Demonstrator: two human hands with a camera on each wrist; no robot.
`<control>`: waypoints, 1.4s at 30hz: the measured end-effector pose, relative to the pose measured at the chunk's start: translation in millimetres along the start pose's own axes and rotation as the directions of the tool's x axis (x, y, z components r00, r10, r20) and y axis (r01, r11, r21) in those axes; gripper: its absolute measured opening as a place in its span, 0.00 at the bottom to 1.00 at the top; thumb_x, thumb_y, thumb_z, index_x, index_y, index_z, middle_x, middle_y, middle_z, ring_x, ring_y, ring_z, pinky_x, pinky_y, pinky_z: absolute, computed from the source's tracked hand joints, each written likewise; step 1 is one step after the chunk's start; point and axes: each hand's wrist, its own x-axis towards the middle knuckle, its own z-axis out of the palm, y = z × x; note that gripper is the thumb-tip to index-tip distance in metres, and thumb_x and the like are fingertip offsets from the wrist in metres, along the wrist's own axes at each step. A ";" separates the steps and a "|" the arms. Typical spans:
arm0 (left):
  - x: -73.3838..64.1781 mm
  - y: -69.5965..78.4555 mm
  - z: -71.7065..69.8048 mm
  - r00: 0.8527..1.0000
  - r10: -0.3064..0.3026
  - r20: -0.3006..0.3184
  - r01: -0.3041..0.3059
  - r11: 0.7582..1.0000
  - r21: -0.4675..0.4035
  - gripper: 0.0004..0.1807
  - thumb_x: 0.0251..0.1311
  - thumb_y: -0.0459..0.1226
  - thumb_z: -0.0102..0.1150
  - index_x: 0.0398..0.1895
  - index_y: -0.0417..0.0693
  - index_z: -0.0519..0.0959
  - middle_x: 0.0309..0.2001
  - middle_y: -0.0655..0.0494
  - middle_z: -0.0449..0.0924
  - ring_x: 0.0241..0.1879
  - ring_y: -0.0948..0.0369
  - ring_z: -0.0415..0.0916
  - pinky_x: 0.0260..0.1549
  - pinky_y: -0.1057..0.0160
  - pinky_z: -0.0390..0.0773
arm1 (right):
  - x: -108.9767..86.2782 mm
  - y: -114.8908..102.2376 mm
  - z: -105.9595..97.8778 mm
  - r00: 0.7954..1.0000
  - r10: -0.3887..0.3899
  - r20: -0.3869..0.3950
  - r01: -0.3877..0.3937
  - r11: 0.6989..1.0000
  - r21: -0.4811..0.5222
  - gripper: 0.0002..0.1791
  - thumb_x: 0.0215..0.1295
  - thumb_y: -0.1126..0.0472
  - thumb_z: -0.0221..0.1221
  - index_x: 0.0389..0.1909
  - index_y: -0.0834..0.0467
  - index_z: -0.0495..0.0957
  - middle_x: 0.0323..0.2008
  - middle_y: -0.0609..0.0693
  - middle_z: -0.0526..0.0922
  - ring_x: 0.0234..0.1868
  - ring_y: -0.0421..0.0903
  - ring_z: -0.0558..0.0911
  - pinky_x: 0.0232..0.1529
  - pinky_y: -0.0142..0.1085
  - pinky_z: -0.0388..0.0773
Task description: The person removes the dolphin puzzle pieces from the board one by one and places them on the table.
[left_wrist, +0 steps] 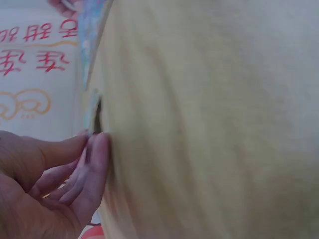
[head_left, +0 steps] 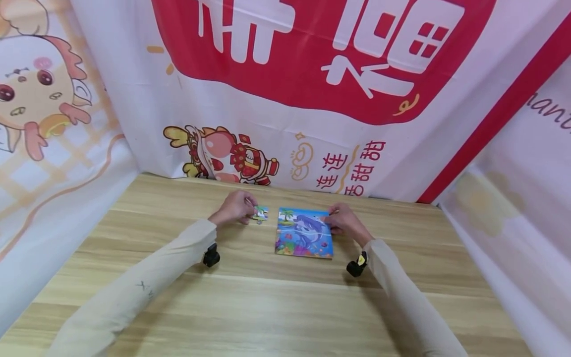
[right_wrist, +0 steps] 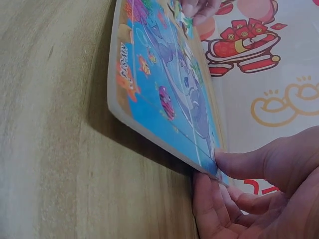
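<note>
1. Head view: my left hand point(head_left: 236, 207) is pinching a small, palm-tree-printed jigsaw piece point(head_left: 261, 213) between thumb and fingers, just left of the blue, square dolphin-picture puzzle board point(head_left: 303, 238).
2. Over on the other side, my right hand point(head_left: 345, 221) is gripping that board's upper right edge, thumb lying on top, fingers tucking underneath!
3. Both hands are working near the far edge of the pale, wood-grain table point(head_left: 276, 297); a white, red-printed cloth point(head_left: 267, 121) is hanging behind.

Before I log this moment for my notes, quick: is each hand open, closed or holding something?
Left hand: holding a small puzzle piece, pinched.
Right hand: holding the dolphin puzzle at its edge, thumb on top.
</note>
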 end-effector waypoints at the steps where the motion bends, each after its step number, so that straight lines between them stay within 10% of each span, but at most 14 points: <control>1: -0.7 -0.4 1.9 1.000 0.013 -0.018 -0.013 1.000 0.028 0.13 0.66 0.27 0.65 0.53 0.33 0.81 0.40 0.41 0.84 0.30 0.57 0.82 0.28 0.63 0.87 | -0.6 -0.6 0.8 1.000 0.001 0.001 -0.001 1.000 -0.007 0.17 0.71 0.68 0.64 0.53 0.69 0.69 0.30 0.54 0.80 0.26 0.42 0.79 0.26 0.32 0.81; 12: -1.4 -2.3 17.6 0.975 0.170 -0.140 -0.123 0.947 0.297 0.11 0.64 0.36 0.72 0.46 0.41 0.85 0.43 0.45 0.85 0.43 0.51 0.80 0.42 0.53 0.78 | -0.2 -3.6 -1.6 1.000 0.000 -0.007 -0.001 0.997 -0.074 0.12 0.72 0.66 0.64 0.46 0.66 0.71 0.31 0.53 0.77 0.27 0.43 0.77 0.26 0.32 0.81; 27: -1.4 -2.0 18.5 0.976 0.171 -0.137 -0.123 0.945 0.302 0.13 0.63 0.35 0.72 0.48 0.40 0.84 0.46 0.43 0.84 0.47 0.49 0.79 0.48 0.48 0.79 | 1.0 -6.0 1.2 0.999 0.026 -0.034 -0.029 0.996 -0.088 0.14 0.72 0.67 0.64 0.50 0.67 0.71 0.34 0.53 0.75 0.28 0.44 0.77 0.27 0.33 0.82; 38: 4.4 6.6 36.4 0.919 0.329 -0.218 -0.267 0.925 0.270 0.09 0.66 0.28 0.63 0.48 0.37 0.83 0.41 0.44 0.85 0.44 0.49 0.81 0.46 0.48 0.80 | -0.5 -8.8 8.0 0.999 -0.009 -0.030 0.008 0.999 -0.037 0.11 0.69 0.69 0.66 0.43 0.66 0.73 0.30 0.54 0.79 0.28 0.44 0.80 0.29 0.37 0.86; 42: 8.0 20.9 50.6 0.921 0.345 -0.182 -0.301 0.925 0.231 0.09 0.67 0.29 0.63 0.48 0.37 0.83 0.43 0.44 0.85 0.44 0.49 0.82 0.46 0.49 0.82 | -5.2 -12.8 15.6 0.999 -0.037 -0.031 0.035 0.998 -0.058 0.11 0.70 0.68 0.65 0.43 0.66 0.72 0.34 0.56 0.80 0.28 0.46 0.82 0.31 0.39 0.87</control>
